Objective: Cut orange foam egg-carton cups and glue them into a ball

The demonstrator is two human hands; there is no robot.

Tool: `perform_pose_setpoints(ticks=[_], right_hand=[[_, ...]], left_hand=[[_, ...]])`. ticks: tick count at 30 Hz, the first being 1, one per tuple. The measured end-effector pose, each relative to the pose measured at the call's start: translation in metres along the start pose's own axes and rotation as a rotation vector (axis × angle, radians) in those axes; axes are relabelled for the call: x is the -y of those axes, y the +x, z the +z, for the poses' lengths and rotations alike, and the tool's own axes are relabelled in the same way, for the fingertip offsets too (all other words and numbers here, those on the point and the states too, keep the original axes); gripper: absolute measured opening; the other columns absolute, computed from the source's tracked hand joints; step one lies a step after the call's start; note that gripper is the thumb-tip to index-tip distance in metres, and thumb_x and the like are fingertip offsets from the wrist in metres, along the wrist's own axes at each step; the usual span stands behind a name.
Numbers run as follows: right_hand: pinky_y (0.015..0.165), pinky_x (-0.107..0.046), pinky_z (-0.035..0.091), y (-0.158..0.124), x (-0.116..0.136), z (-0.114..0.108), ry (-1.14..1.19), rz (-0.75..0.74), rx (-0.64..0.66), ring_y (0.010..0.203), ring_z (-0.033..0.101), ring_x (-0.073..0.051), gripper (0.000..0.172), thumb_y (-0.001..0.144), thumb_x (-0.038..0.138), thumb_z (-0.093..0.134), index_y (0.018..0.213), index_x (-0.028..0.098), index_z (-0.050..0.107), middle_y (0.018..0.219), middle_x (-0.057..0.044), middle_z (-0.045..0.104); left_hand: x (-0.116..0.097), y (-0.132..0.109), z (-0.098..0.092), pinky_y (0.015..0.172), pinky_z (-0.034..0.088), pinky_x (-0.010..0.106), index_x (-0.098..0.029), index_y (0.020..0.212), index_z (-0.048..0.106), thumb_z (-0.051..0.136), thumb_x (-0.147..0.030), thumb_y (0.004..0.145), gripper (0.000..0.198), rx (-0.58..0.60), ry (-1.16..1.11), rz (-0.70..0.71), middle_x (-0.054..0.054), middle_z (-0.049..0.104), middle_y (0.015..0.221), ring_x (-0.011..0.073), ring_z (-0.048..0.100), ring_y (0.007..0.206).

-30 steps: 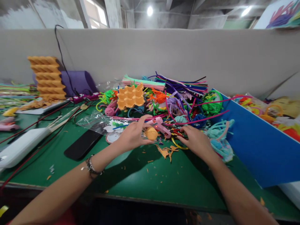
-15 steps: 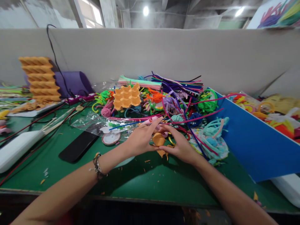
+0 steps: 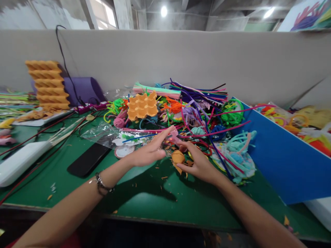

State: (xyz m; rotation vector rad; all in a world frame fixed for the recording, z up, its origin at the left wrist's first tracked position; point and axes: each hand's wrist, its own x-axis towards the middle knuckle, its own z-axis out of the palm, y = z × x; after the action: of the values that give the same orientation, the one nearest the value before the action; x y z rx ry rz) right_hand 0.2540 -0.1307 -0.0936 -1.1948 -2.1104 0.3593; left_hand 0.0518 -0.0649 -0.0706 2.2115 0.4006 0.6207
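My left hand [image 3: 150,150] is open, its fingers stretched out and the thumb apart, to the left of a small orange cup [image 3: 178,157] that looks cut from an egg carton. My right hand [image 3: 198,162] has the cup between its thumb and fingers, low over the table. Just beyond the fingertips is a pink object [image 3: 173,135] with a small red spot; the hands partly hide it. Orange scraps [image 3: 178,168] lie under and around the cup.
An orange egg-carton piece [image 3: 142,106] rests on piled pipe cleaners [image 3: 199,91]. At left are a black flat object [image 3: 88,160], a white case [image 3: 23,163] and a larger egg-carton sheet [image 3: 48,86]. A blue board [image 3: 281,155] stands at right. A pale partition [image 3: 165,58] closes the back.
My left hand has come off the orange cup and moved left, its fingers now spread. The right hand stays at the cup. The view has shifted slightly.
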Motion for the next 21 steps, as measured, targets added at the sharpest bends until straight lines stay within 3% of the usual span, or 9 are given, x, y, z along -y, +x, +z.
perform_pose_setpoints(ticks=[4, 7, 15, 21], right_hand=[[0.081, -0.037, 0.045, 0.0, 0.001, 0.001, -0.024, 0.024, 0.012, 0.093, 0.054, -0.021, 0.046, 0.075, 0.024, 0.054, 0.119, 0.018, 0.04, 0.102, -0.01, 0.055], [0.083, -0.038, 0.044, 0.0, 0.001, 0.003, -0.058, 0.028, 0.049, 0.096, 0.052, -0.022, 0.045, 0.074, 0.022, 0.053, 0.116, 0.015, 0.041, 0.105, -0.013, 0.054], [0.084, -0.038, 0.044, 0.0, 0.001, 0.008, -0.04, 0.067, 0.102, 0.098, 0.053, -0.022, 0.051, 0.071, 0.019, 0.053, 0.12, 0.016, 0.04, 0.108, -0.013, 0.054], [0.085, -0.039, 0.043, 0.0, 0.001, 0.007, -0.018, 0.035, 0.09, 0.1, 0.052, -0.022, 0.056, 0.073, 0.027, 0.057, 0.125, 0.021, 0.036, 0.119, -0.013, 0.049]], left_hand=[[0.006, 0.011, 0.004, 0.107, 0.022, 0.045, -0.03, 0.139, 0.015, -0.013, -0.062, 0.078, 0.075, -0.059, -0.182, -0.085, 0.001, 0.02, 0.147, 0.0208, 0.019, 0.134], [0.008, 0.018, 0.009, 0.106, 0.023, 0.046, -0.028, 0.14, 0.01, -0.027, -0.054, 0.075, 0.08, -0.097, -0.291, -0.181, 0.001, 0.023, 0.146, 0.0179, 0.019, 0.134], [-0.001, 0.019, 0.009, 0.109, 0.018, 0.042, -0.025, 0.141, 0.01, -0.018, -0.063, 0.074, 0.081, -0.114, -0.323, -0.176, -0.001, 0.019, 0.147, 0.0169, 0.014, 0.135], [-0.007, 0.024, -0.001, 0.104, 0.026, 0.045, -0.028, 0.141, 0.008, -0.022, -0.048, 0.08, 0.071, -0.13, -0.24, -0.155, -0.001, 0.023, 0.146, 0.0165, 0.02, 0.134]])
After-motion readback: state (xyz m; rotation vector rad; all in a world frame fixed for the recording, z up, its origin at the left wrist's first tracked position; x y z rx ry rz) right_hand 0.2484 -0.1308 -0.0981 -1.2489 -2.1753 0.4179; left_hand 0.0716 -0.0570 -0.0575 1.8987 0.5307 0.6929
